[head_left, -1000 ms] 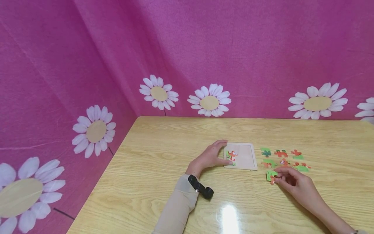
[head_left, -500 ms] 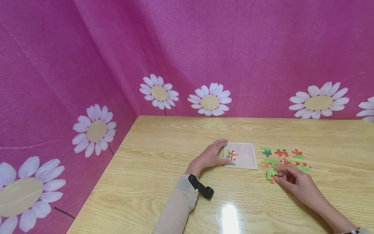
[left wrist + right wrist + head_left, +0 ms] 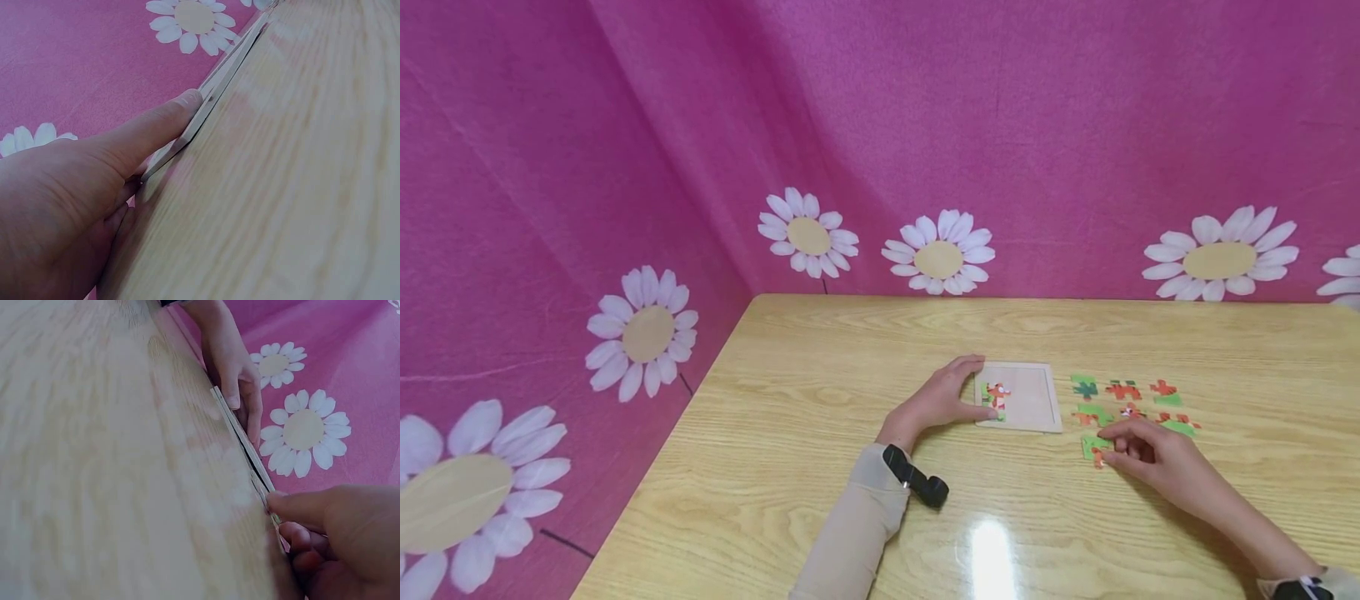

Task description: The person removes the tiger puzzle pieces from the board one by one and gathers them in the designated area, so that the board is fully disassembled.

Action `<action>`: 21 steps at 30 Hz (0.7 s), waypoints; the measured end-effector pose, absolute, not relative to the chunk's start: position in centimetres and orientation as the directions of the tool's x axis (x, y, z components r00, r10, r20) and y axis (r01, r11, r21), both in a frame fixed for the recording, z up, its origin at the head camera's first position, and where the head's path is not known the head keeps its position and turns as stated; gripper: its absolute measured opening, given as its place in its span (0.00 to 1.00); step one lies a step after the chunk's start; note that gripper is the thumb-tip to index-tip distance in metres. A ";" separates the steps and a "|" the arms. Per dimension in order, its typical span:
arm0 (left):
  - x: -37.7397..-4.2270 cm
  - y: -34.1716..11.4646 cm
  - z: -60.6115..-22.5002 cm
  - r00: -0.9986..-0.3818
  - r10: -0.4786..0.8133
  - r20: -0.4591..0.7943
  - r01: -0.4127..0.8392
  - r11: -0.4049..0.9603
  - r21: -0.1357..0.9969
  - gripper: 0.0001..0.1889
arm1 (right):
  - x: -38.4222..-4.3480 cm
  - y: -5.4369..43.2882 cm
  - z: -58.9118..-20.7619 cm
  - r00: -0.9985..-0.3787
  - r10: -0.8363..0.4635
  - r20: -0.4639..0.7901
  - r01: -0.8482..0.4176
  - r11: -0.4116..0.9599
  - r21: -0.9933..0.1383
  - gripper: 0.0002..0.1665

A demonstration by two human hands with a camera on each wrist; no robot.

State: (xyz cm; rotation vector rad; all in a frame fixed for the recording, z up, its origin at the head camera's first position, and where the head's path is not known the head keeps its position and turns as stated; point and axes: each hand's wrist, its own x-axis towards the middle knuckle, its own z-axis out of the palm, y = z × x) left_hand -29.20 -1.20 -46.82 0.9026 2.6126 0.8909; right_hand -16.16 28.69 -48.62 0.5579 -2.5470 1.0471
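Note:
A square wooden puzzle frame (image 3: 1028, 398) lies on the table, with a few joined orange, white and green pieces (image 3: 996, 402) at its left side. My left hand (image 3: 936, 402) grips the frame's left side, thumb on the near corner and fingers at the far one; in the left wrist view the thumb (image 3: 181, 109) presses on the wooden rim. To the right of the frame, my right hand (image 3: 1153, 458) pinches the right edge of a green and orange puzzle piece (image 3: 1092, 447) between thumb and index finger. Its other fingers are curled under the palm.
Behind the right hand, several loose puzzle pieces (image 3: 1124, 390) lie in rows on the wooden table (image 3: 850, 350). A pink curtain (image 3: 1037, 125) with white daisies stands along the back and left table edges. Dark bands sit at both wrists.
My right hand has shifted slightly left with its fingertips at the puzzle piece, and more of its wrist band shows. The left hand keeps its hold on the frame.

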 end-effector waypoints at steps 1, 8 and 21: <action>-29.2 -1.2 -46.8 -0.782 0.623 -0.025 0.477 0.624 0.619 0.46 | -16.2 28.7 -48.6 -0.875 -0.227 0.427 -0.463 0.646 -0.606 0.15; -29.1 -1.2 -46.7 -0.782 0.623 -0.023 0.482 0.626 0.613 0.45 | -16.2 28.7 -48.3 -0.916 -0.160 0.367 -0.380 0.636 -0.671 0.14; -29.4 -1.2 -47.0 -0.781 0.625 -0.016 0.479 0.615 0.626 0.45 | -19.2 25.3 -47.4 -0.929 -0.154 0.336 -0.349 0.663 -0.662 0.12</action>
